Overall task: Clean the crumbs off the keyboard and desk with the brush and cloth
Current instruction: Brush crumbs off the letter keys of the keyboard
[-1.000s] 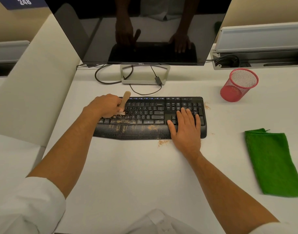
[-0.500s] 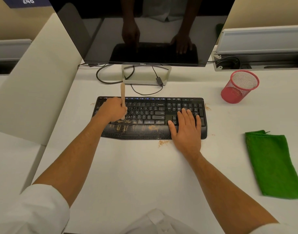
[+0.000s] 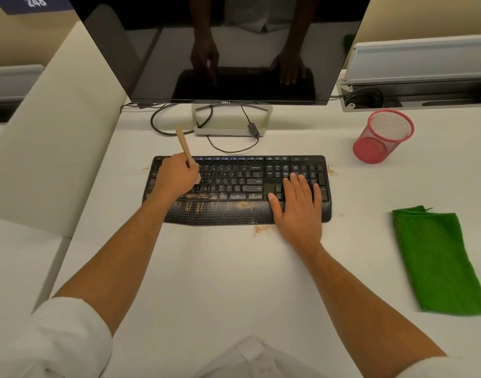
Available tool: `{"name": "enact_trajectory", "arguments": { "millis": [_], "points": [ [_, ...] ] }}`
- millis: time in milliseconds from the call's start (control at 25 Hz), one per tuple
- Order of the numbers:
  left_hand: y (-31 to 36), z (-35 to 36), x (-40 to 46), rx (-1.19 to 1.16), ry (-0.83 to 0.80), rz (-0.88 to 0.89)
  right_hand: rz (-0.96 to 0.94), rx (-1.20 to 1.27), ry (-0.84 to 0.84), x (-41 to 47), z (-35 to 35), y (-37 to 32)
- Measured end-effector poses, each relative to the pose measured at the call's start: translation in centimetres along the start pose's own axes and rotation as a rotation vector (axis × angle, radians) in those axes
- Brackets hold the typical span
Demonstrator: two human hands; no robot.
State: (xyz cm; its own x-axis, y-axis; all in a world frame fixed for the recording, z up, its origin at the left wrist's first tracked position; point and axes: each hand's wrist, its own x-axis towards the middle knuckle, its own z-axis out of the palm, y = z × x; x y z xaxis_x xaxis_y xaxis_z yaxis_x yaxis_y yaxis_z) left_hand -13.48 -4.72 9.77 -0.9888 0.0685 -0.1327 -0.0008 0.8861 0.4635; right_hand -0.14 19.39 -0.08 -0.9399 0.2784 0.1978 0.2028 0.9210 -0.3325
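The brush (image 3: 185,144) is gripped by the left hand (image 3: 176,175) over the keyboard's (image 3: 239,186) left keys, handle tilted away toward the monitor. Crumbs (image 3: 197,197) lie just nearward of it. The right hand (image 3: 298,205) is pressed flat, fingers straight, on the keyboard's right end. The cloth (image 3: 435,257) lies well right.

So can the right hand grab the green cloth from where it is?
Probably yes. The right hand lies flat on the keyboard, holding nothing, and only bare desk lies between it and the green cloth.
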Motion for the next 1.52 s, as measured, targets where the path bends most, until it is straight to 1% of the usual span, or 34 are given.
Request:
{"name": "enact_trajectory", "arguments": {
  "millis": [120,160,200,240,360,400,480,600,640,680,720,800,840,880,920,1040,1080,1120,1160,1240,1320,1400,1440,1520],
  "points": [
    [0.0,-1.0,0.7,0.005,-0.255,-0.094,-0.001,-0.003,-0.004,0.0,0.0,0.1],
    [0.1,-1.5,0.9,-0.036,-0.308,-0.137,0.000,0.001,-0.005,0.0,0.0,0.0],
    [0.2,-1.9,1.1,-0.074,-0.316,-0.157,0.001,0.004,-0.006,0.0,0.0,0.0],
    [0.4,-2.0,1.2,-0.083,-0.281,-0.135,0.001,0.005,-0.006,0.0,-0.1,0.0],
    [0.3,-1.5,1.1,0.002,-0.092,-0.009,-0.001,0.006,-0.004,0.0,-0.1,0.0],
    [0.1,-1.2,0.9,0.004,-0.068,-0.003,-0.002,0.006,-0.005,0.0,-0.1,0.0],
    [-0.2,-0.7,0.8,0.016,-0.101,-0.025,-0.004,-0.002,-0.004,-0.1,-0.1,-0.1],
    [0.1,-1.1,0.8,-0.014,-0.319,-0.118,-0.003,0.005,-0.004,-0.1,-0.1,0.0],
    [0.2,-1.4,0.8,-0.046,-0.363,-0.147,-0.003,0.005,-0.008,-0.1,-0.2,0.0],
    [0.4,-1.5,0.9,-0.069,-0.356,-0.151,-0.003,0.001,-0.009,-0.1,-0.2,0.0],
    [0.6,-1.5,1.1,-0.079,-0.304,-0.129,-0.001,-0.001,-0.011,-0.1,-0.2,0.0],
    [0.6,-1.2,1.1,-0.032,-0.127,-0.050,0.001,-0.002,-0.015,0.0,-0.2,-0.1],
    [0.7,-1.0,0.9,-0.010,-0.068,-0.023,0.001,-0.004,-0.017,0.0,-0.2,0.0],
    [0.7,-0.8,0.6,0.003,-0.066,-0.012,0.000,-0.003,-0.018,0.0,-0.2,-0.1],
    [0.6,-0.7,0.6,0.013,-0.119,-0.016,-0.002,-0.001,-0.017,0.0,-0.1,-0.1],
    [0.9,-1.6,0.5,0.048,-0.385,-0.102,0.000,0.004,-0.009,0.0,0.0,0.0],
    [0.9,-1.9,0.5,0.057,-0.415,-0.120,-0.001,0.004,-0.010,-0.1,0.0,0.0],
    [0.9,-2.0,0.7,0.058,-0.400,-0.116,-0.001,0.005,-0.011,-0.1,-0.1,0.0],
    [0.9,-1.9,0.8,0.060,-0.331,-0.082,-0.001,0.006,-0.014,0.0,-0.1,0.0],
    [1.0,-1.4,0.8,0.054,-0.140,0.008,0.001,0.006,-0.015,0.0,-0.1,-0.1],
    [1.1,-0.5,0.3,0.000,-0.039,0.053,0.001,0.006,-0.014,-0.1,-0.2,0.0],
    [0.8,0.3,0.0,0.001,-0.047,0.037,-0.002,0.011,-0.014,-0.1,-0.2,-0.1],
    [0.7,0.6,0.0,0.024,-0.090,0.019,-0.002,0.007,-0.014,-0.1,-0.2,-0.1],
    [0.6,0.5,0.2,0.090,-0.241,-0.027,0.001,0.001,-0.010,0.0,-0.2,-0.1]
  ]
}}
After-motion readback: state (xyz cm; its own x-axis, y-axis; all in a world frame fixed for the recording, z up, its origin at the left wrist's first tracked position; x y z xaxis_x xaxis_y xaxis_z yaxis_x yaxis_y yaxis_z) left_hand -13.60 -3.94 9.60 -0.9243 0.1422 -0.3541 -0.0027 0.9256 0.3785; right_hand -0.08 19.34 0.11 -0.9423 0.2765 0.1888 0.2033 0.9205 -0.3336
